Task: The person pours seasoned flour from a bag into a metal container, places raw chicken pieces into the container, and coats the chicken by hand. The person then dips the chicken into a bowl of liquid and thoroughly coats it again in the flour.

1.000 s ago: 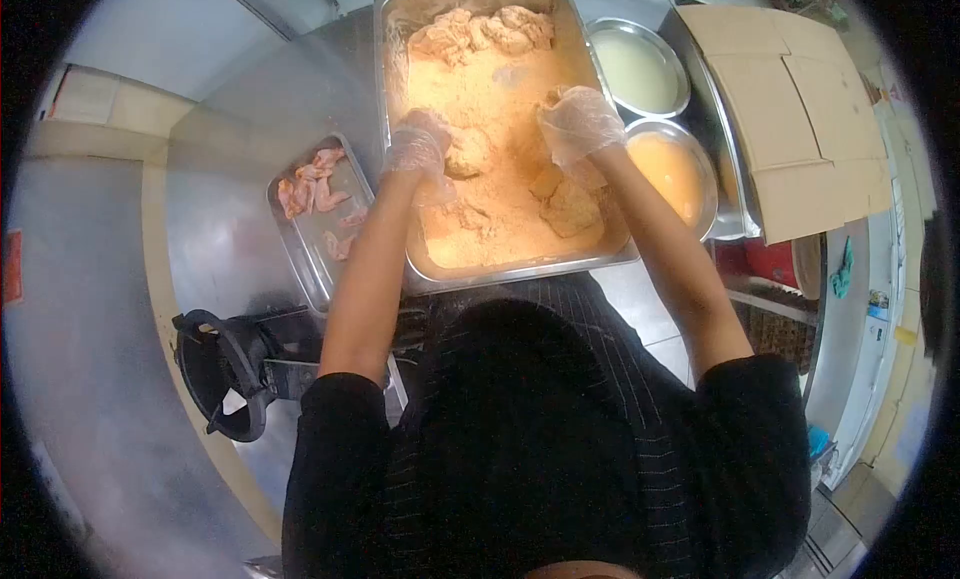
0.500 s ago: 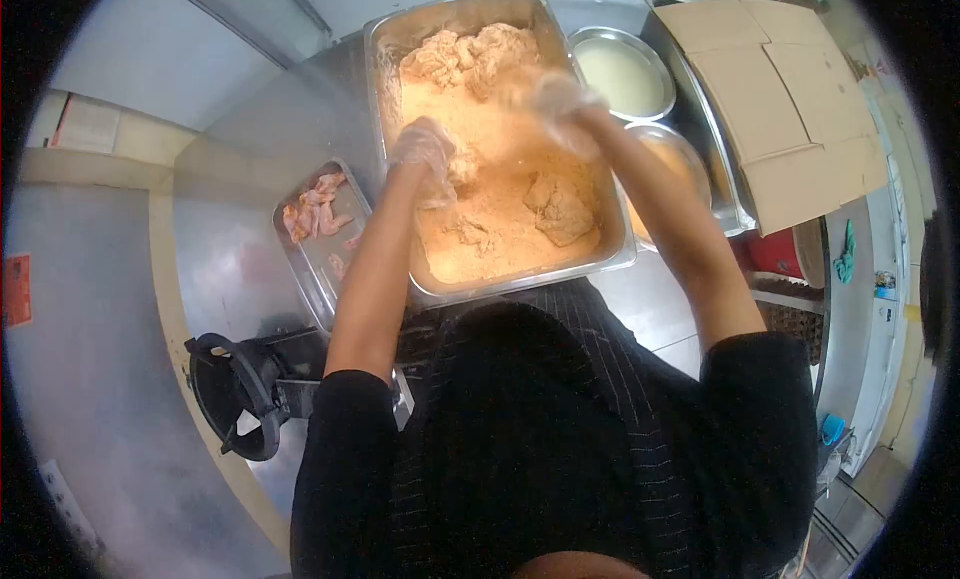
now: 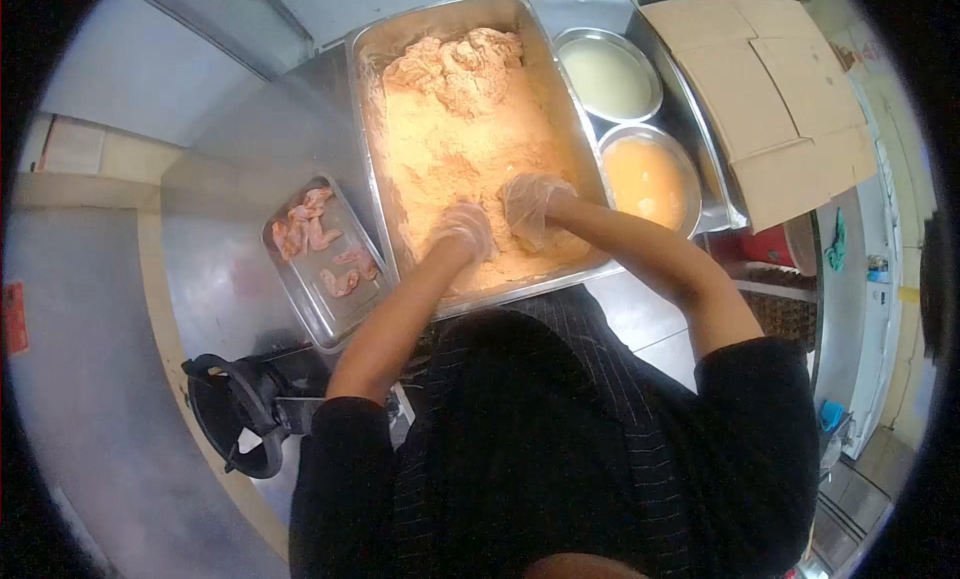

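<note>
A deep steel pan (image 3: 372, 169) holds orange-tinted breading flour (image 3: 440, 164). Heaped at its far end are floured chicken pieces (image 3: 465, 67). My left hand (image 3: 465, 229), in a clear plastic glove, presses down into the flour near the front of the pan. Beside it on the right, my right hand (image 3: 535, 201), gloved the same way, reaches down where a floured piece lay. The fingers of both hands are hidden by the gloves and flour, so any grip does not show.
On the left, a shallow steel tray (image 3: 330, 324) carries several raw chicken wings (image 3: 308, 229). Right of the pan stand a bowl of pale liquid (image 3: 608, 79) and a bowl of orange liquid (image 3: 645, 179). Cardboard (image 3: 760, 99) covers a container beyond them. A black burner stand (image 3: 235, 414) is at lower left.
My right hand has come down and toward me from the pan's far right. My left hand has moved nearer, down into the flour. Both hands are now close together.
</note>
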Tool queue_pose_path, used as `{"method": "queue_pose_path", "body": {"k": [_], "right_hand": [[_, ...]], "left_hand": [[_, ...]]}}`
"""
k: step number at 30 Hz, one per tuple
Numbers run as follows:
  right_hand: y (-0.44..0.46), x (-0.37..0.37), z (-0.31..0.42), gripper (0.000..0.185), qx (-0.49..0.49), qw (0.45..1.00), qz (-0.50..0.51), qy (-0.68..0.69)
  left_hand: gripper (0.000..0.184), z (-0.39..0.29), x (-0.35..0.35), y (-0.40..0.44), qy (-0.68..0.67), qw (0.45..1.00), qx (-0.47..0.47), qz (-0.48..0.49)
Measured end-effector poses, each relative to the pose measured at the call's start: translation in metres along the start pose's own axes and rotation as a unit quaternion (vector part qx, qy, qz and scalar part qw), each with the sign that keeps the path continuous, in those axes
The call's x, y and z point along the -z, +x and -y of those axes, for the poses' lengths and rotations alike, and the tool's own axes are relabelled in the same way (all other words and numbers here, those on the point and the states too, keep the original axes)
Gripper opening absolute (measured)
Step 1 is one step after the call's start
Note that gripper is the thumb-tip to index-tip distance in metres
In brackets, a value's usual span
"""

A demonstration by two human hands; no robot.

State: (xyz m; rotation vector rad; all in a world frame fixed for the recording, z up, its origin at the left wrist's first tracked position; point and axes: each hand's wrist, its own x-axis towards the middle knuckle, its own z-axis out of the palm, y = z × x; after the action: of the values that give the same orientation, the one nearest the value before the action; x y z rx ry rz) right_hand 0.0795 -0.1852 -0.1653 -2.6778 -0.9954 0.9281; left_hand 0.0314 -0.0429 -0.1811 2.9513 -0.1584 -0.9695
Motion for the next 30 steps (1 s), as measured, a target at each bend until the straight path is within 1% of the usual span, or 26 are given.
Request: {"method": "queue_pose_path", "body": {"k": [2, 3, 4, 5, 6, 7, 8, 9, 10, 11, 12, 13, 14, 15, 16, 17, 18, 20, 21, 23, 24, 26, 27, 28, 29, 30], "right_hand": [[-0.005, 0.019, 0.004, 0.025, 0.02, 0.99, 0.096, -0.099], [0.0, 0.011, -0.005, 0.025, 0.022, 0.99, 0.096, -0.102], [0.008, -0.008, -0.02, 0.027, 0.021, 0.992, 0.101, -0.075], [0.013, -0.019, -0.028, 0.028, 0.02, 0.993, 0.108, -0.049], [0.003, -0.019, -0.019, 0.028, 0.025, 0.992, 0.115, -0.051], [-0.02, -0.015, -0.001, 0.031, -0.028, 0.999, 0.043, -0.002], [-0.031, -0.012, 0.01, 0.035, -0.081, 0.995, -0.03, 0.046], [-0.022, -0.014, 0.013, 0.035, -0.076, 0.996, -0.024, 0.044], [-0.007, -0.02, 0.018, 0.05, -0.08, 0.997, 0.012, 0.012], [0.006, -0.031, 0.019, 0.071, -0.083, 0.995, 0.05, -0.02], [0.022, -0.059, 0.005, 0.059, -0.067, 0.993, -0.082, -0.043], [0.019, -0.036, 0.016, 0.048, -0.067, 0.997, -0.03, -0.018], [0.016, -0.009, 0.027, 0.04, -0.069, 0.997, 0.019, 0.008], [0.021, -0.014, 0.018, 0.04, -0.069, 0.997, 0.024, 0.013], [0.025, -0.017, 0.003, 0.033, -0.013, 1.0, 0.004, 0.007], [0.026, -0.015, -0.009, 0.027, 0.042, 0.999, -0.023, -0.004], [0.023, -0.006, -0.013, 0.027, 0.041, 0.999, -0.029, -0.007], [0.015, 0.016, -0.015, 0.027, 0.093, 0.974, 0.139, -0.155], [0.013, 0.017, -0.022, 0.027, 0.096, 0.975, 0.141, -0.146], [0.005, 0.017, -0.034, 0.027, 0.084, 0.983, 0.114, -0.118], [0.003, 0.015, -0.039, 0.027, 0.075, 0.988, 0.093, -0.094], [-0.001, 0.002, -0.038, 0.027, 0.032, 0.997, 0.046, -0.05], [0.0, -0.012, -0.032, 0.027, -0.002, 0.999, 0.012, -0.04], [0.006, -0.036, -0.023, 0.027, -0.044, 0.997, -0.045, -0.047], [0.011, -0.06, -0.014, 0.027, -0.082, 0.986, -0.127, -0.066], [0.018, -0.074, -0.006, 0.027, -0.102, 0.971, -0.199, -0.084]], "left_hand": [[0.037, 0.006, 0.045, -0.02, 0.061, 0.979, -0.125, 0.149], [0.037, 0.016, 0.043, -0.019, 0.058, 0.98, -0.122, 0.147], [0.039, 0.027, 0.032, -0.016, 0.045, 0.985, -0.118, 0.117], [0.041, 0.033, 0.017, -0.012, 0.03, 0.989, -0.113, 0.087], [0.041, 0.033, -0.011, -0.005, 0.023, 0.99, -0.109, 0.091], [0.043, 0.031, -0.051, 0.005, 0.037, 0.999, -0.031, 0.005], [0.044, 0.029, -0.08, 0.014, 0.052, 0.994, 0.05, -0.08], [0.044, 0.028, -0.097, 0.026, 0.047, 0.994, 0.056, -0.076], [0.046, 0.028, -0.111, 0.04, 0.118, 0.987, 0.017, -0.11], [0.047, 0.028, -0.124, 0.05, 0.186, 0.972, -0.022, -0.141], [0.049, 0.027, -0.134, 0.053, 0.254, 0.951, -0.065, -0.166], [0.044, 0.028, -0.133, 0.052, 0.177, 0.946, -0.092, -0.255], [0.04, 0.03, -0.122, 0.05, 0.1, 0.927, -0.118, -0.343], [0.04, 0.033, -0.102, 0.047, 0.099, 0.929, -0.119, -0.336], [0.034, 0.036, -0.073, 0.045, 0.084, 0.958, -0.158, -0.226], [0.031, 0.039, -0.047, 0.045, 0.07, 0.971, -0.193, -0.121], [0.031, 0.043, -0.03, 0.043, 0.074, 0.97, -0.194, -0.127], [0.03, 0.052, -0.004, 0.04, 0.038, 0.976, -0.212, 0.02], [0.03, 0.053, 0.005, 0.036, 0.038, 0.976, -0.212, 0.018], [0.032, 0.054, 0.022, 0.028, -0.012, 0.986, -0.105, 0.128], [0.032, 0.05, 0.031, 0.021, -0.013, 0.986, -0.105, 0.128], [0.031, 0.039, 0.045, 0.005, -0.017, 0.989, -0.07, 0.126], [0.03, 0.04, -0.003, 0.026, 0.022, 0.997, -0.078, 0.006], [0.031, 0.041, -0.051, 0.046, 0.062, 0.988, -0.073, -0.123], [0.032, 0.042, -0.098, 0.067, 0.095, 0.964, -0.057, -0.241], [0.037, 0.02, -0.05, 0.038, 0.037, 0.991, -0.024, -0.125]]}}
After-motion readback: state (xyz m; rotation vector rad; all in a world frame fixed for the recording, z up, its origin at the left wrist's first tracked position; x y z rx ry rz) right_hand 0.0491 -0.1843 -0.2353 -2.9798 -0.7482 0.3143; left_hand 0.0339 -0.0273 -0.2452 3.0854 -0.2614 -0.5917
